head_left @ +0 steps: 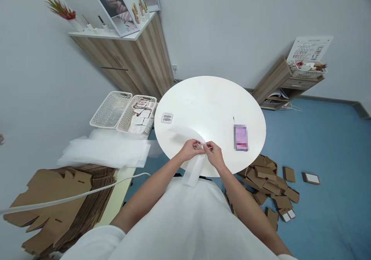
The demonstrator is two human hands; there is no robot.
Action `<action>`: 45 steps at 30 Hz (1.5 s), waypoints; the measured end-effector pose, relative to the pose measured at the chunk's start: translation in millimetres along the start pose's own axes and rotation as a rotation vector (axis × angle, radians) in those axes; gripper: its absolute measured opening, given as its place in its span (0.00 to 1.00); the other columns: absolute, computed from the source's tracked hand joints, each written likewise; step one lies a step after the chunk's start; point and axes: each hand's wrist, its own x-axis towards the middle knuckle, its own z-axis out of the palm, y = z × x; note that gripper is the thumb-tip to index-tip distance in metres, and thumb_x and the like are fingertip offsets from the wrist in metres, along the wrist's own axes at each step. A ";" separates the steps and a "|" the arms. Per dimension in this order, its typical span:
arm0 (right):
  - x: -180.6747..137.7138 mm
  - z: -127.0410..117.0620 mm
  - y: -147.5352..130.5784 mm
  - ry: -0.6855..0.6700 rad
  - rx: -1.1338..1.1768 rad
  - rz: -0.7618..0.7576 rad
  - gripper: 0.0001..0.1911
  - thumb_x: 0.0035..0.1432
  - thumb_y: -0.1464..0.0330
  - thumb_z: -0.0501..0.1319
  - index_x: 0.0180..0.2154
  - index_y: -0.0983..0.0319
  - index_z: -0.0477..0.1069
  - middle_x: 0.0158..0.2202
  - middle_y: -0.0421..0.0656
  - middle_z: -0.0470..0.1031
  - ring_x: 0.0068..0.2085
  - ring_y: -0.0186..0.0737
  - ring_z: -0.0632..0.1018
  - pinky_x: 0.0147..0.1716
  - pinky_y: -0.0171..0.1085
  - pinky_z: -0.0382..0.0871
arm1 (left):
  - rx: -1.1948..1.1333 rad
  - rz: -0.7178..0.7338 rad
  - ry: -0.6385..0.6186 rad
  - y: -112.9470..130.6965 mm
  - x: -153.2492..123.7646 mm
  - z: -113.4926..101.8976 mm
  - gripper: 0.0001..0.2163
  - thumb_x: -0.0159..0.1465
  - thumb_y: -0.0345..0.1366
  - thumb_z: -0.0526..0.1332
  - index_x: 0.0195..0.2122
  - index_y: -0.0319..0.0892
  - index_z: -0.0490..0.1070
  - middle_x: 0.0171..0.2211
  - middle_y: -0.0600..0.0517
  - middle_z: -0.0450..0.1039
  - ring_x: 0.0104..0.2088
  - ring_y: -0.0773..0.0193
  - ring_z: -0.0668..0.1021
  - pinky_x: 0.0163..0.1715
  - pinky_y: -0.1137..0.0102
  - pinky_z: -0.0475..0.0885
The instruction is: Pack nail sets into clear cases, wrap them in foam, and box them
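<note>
Left hand (189,149) and right hand (215,154) pinch the top edge of a white pouch (193,171) hanging below them, apparently opening it; parting the layers needs delicate fingertips.

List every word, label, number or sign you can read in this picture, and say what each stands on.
No text can be read here.
White sample board on the low wooden shelf: print too small.
Pink rectangular card on the round white table: blurred.
Small paper cards in the white plastic basket: too small.
Translucent white plastic sleeve, pinched by the left hand and right hand: no print visible.
</note>
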 end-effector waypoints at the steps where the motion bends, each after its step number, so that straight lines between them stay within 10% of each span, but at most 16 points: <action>1: 2.1 -6.3 5.2 0.009 0.010 0.009 0.17 0.51 0.53 0.52 0.29 0.60 0.68 0.27 0.41 0.72 0.24 0.34 0.69 0.25 0.34 0.62 | -0.040 -0.019 -0.021 0.8 2.4 3.8 0.18 0.45 0.39 0.67 0.35 0.38 0.68 0.24 0.54 0.70 0.26 0.66 0.74 0.27 0.71 0.68; 21: 54.9 -32.6 87.6 0.268 0.000 0.326 0.20 0.47 0.57 0.54 0.41 0.61 0.65 0.29 0.40 0.69 0.27 0.35 0.70 0.28 0.35 0.64 | 0.129 -0.216 0.379 -52.6 55.0 -47.2 0.09 0.49 0.38 0.61 0.29 0.41 0.67 0.22 0.56 0.63 0.24 0.69 0.68 0.28 0.73 0.63; 32: 10.8 14.5 72.4 0.262 -0.696 -0.075 0.30 0.55 0.65 0.49 0.59 0.63 0.46 0.60 0.52 0.51 0.60 0.51 0.53 0.54 0.51 0.51 | 0.765 -0.048 0.316 -54.6 46.0 -62.9 0.25 0.56 0.41 0.55 0.54 0.39 0.56 0.54 0.39 0.59 0.54 0.50 0.62 0.47 0.58 0.60; 38: -12.3 34.3 81.4 -0.144 -0.925 -0.181 0.24 0.53 0.71 0.52 0.54 0.60 0.58 0.60 0.48 0.54 0.61 0.47 0.53 0.57 0.47 0.45 | 1.197 0.431 -0.194 -64.7 17.2 -54.6 0.21 0.56 0.35 0.55 0.52 0.45 0.61 0.59 0.46 0.55 0.60 0.53 0.54 0.56 0.58 0.48; 45: -4.9 32.2 89.9 -0.172 -0.996 -0.025 0.22 0.55 0.69 0.51 0.53 0.62 0.59 0.61 0.51 0.50 0.62 0.49 0.51 0.56 0.50 0.45 | 1.341 0.311 -0.293 -84.9 10.9 -57.6 0.25 0.55 0.37 0.57 0.55 0.44 0.58 0.60 0.43 0.51 0.61 0.50 0.50 0.55 0.52 0.46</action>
